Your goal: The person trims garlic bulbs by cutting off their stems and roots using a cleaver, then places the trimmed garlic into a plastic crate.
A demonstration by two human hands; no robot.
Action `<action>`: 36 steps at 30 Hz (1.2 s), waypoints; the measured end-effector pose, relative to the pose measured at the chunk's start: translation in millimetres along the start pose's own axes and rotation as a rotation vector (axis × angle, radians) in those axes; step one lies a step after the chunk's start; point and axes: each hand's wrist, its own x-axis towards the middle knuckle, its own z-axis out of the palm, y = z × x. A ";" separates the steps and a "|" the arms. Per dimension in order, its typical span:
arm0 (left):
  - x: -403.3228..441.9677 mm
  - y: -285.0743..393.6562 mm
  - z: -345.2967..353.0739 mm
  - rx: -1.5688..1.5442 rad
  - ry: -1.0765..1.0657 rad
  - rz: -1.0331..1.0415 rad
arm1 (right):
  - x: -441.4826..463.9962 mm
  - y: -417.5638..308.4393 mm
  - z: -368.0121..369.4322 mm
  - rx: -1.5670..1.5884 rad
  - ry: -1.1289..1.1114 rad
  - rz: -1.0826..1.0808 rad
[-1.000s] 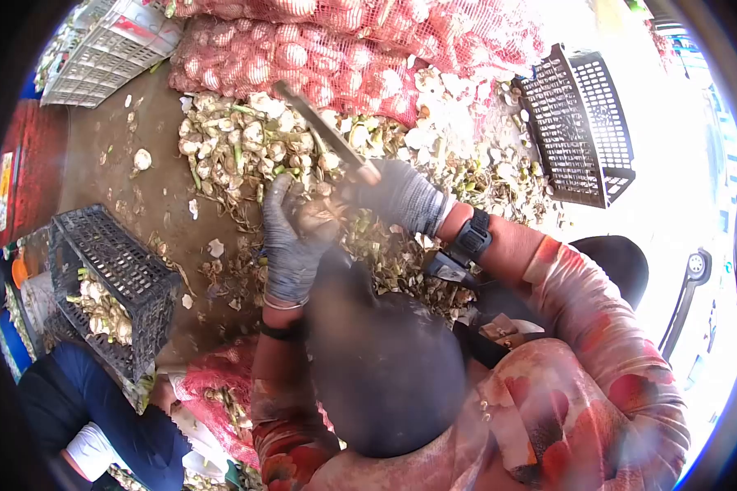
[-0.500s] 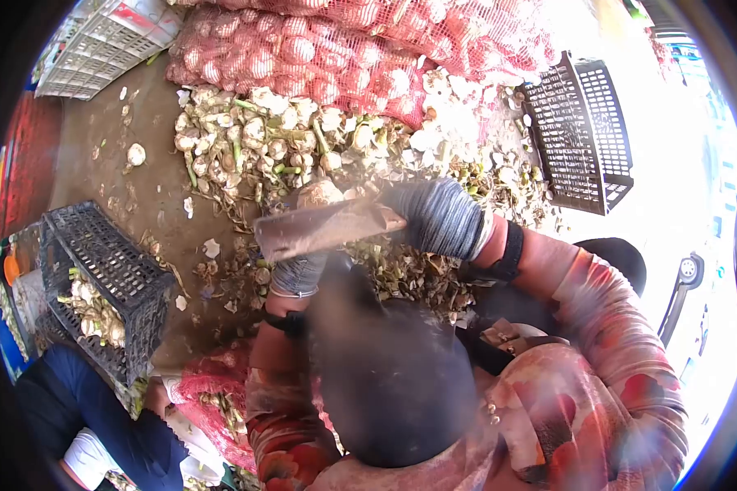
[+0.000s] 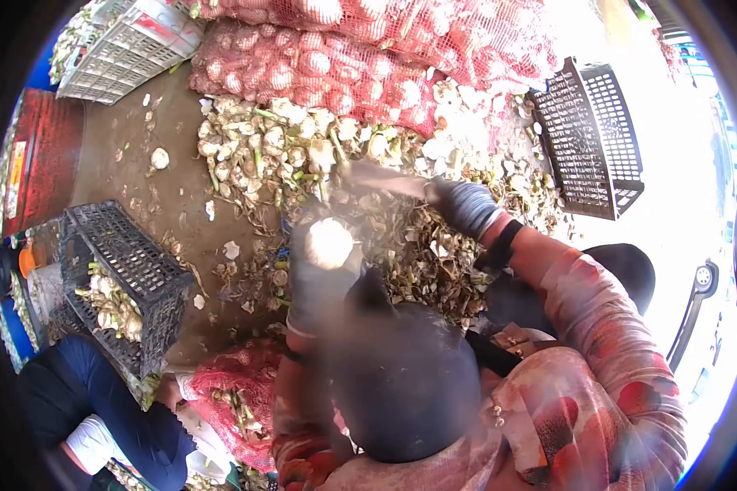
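My left hand (image 3: 315, 274), in a grey glove and blurred, is closed round a pale garlic bulb (image 3: 329, 243), which faces up bright and round. Up and to the right, my right hand (image 3: 465, 206), also gloved, grips the handle of a broad-bladed knife (image 3: 385, 179). The blade points left, apart from the bulb and over the garlic pile (image 3: 262, 147). Loose skins and cut stalks (image 3: 442, 262) lie beneath and between the hands. A dark rounded shape hides part of my left wrist.
Red mesh sacks of garlic (image 3: 303, 69) lie behind the pile. A black crate (image 3: 581, 139) stands at the right, another (image 3: 127, 254) with garlic at the left. A pale crate (image 3: 131, 49) is at the upper left. Another person's dark-clothed limb (image 3: 115, 401) shows at the lower left.
The knife has swung up and away from my left hand as my right hand moved right. The bulb in my left hand now shows a bright round face.
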 end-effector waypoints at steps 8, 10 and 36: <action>0.4 11.9 -207.2 -1.210 0.564 0.253 | -15.6 83.3 -5.0 -0.034 0.275 0.083; 46.7 -14.3 -171.8 -0.771 0.639 0.107 | -6.3 86.0 8.9 0.032 0.363 -0.024; 50.2 -9.8 -8.9 0.585 -0.143 0.000 | -19.2 -18.4 -17.9 0.400 0.056 -0.150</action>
